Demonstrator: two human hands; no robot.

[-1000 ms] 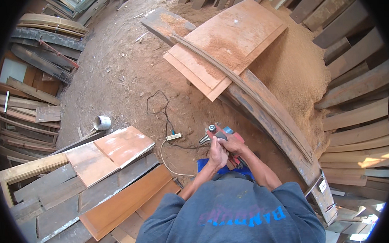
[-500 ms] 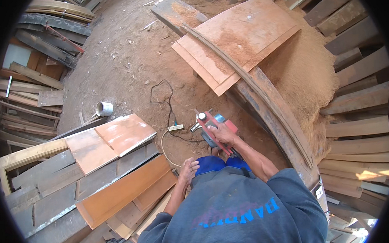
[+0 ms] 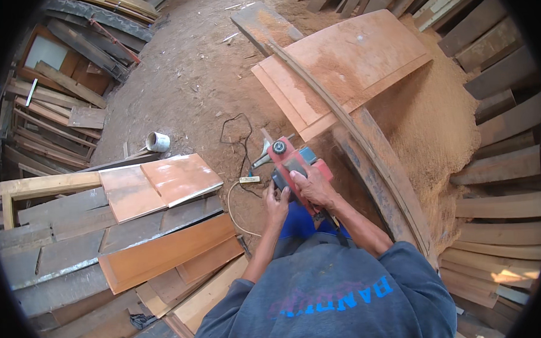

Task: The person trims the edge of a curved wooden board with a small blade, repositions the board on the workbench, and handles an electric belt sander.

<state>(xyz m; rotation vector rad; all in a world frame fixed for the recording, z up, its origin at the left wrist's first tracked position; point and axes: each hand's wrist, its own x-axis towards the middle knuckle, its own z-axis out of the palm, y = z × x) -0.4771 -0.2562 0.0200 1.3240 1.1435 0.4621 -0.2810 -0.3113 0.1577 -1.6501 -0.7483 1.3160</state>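
My right hand [image 3: 313, 186] is closed around the rear handle of a red electric hand planer [image 3: 291, 157], held up in front of my knees. The planer has a dark round knob at its front end. My left hand [image 3: 276, 205] is raised at the planer's left side, fingers curved and apart, close to its dark lower part. Whether the fingertips touch it I cannot tell. Beyond the planer, partly hidden by it, lies a grey tool [image 3: 263, 156] on the ground. A cord trails near my right wrist.
A long beam [image 3: 387, 179] carries a dust-covered wooden panel [image 3: 344, 63] with a curved strip across it. Sawdust [image 3: 440, 125] is heaped to the right. A white power strip [image 3: 250, 179], black cord [image 3: 224, 138] and white bucket [image 3: 157, 142] are on the ground. Stacked boards [image 3: 165, 252] lie left.
The planer has come up closer and turned, its knob end now facing more upward. My left hand has moved right and forward to the planer's side. My right hand keeps its grip.
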